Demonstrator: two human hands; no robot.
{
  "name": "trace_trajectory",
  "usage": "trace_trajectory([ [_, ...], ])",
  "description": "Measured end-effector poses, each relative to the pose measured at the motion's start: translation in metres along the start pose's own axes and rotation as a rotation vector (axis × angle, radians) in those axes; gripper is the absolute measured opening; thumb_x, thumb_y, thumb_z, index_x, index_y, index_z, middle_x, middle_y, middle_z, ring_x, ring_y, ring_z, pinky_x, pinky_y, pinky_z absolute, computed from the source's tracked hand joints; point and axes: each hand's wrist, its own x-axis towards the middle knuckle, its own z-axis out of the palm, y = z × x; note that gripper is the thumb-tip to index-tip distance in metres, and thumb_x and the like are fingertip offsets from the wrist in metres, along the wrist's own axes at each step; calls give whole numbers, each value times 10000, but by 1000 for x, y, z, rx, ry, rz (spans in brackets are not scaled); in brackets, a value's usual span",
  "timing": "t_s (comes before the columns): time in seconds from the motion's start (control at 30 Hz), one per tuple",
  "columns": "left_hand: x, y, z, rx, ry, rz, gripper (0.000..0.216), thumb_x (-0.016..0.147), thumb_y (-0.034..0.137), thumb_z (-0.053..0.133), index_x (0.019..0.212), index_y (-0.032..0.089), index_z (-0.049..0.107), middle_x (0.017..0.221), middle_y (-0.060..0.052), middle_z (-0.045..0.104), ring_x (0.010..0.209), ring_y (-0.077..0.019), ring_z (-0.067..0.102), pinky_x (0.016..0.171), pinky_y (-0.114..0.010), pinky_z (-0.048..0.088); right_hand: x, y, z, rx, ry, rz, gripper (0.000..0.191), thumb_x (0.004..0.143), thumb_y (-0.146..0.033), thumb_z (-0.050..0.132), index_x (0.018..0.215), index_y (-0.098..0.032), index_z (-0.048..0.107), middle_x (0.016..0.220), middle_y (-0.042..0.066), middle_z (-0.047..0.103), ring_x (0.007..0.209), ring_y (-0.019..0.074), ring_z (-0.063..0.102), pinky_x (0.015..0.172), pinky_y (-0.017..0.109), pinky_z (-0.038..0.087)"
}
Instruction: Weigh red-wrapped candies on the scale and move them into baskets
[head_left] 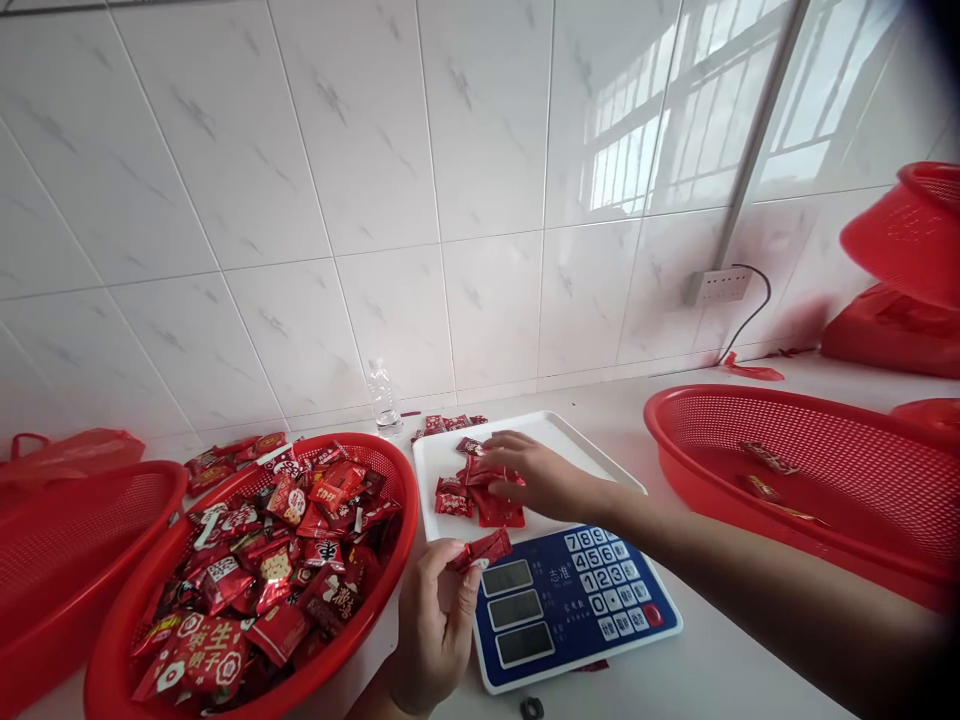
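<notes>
My left hand (436,625) pinches a small red wrapped candy (489,548) between thumb and fingers, just over the front left of a digital scale (559,640). Over the scale's white tray (592,450), my right hand (536,475) is spread with its fingers at a small heap of red snack packets (454,500). Whether its fingertips grip any packet cannot be told; the hand covers part of the heap. To the left, a red plastic basket (409,500) is full of mixed wrapped snacks, mostly red.
Another red basket (787,405) at right has a few wrapped bars in it. A red basket (172,490) stands at far left. Behind the scale are a clear bottle (383,400) and more packets (450,424). A small black object (532,708) lies in front, and a socket (720,287) is on the tiled wall.
</notes>
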Motion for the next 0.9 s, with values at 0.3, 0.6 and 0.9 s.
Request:
trace_trajectory([
  [0.3,5,7,0,-18,-11,28,164,913,237,482,1064,179,513,832,-56,652,737,-151,658,656,-234,556,-3,9,22,-96,-74,-87,223,859,-183,476,912,-201,692,1249,103,574,1208,244,482,996,422,403],
  [0.6,-2,2,2,-21,-33,3,191,903,221,493,1090,184,510,859,-62,655,762,-158,655,672,-252,558,2,-1,-13,-25,139,174,310,916,-360,350,806,-199,592,770,58,655,677,165,583,620,313,451],
  [0.9,2,3,0,-39,-57,12,179,897,211,497,1073,184,517,859,-58,652,767,-156,652,687,-251,557,33,19,5,154,64,365,318,862,-398,451,1077,-223,607,986,71,683,874,206,627,737,336,495],
])
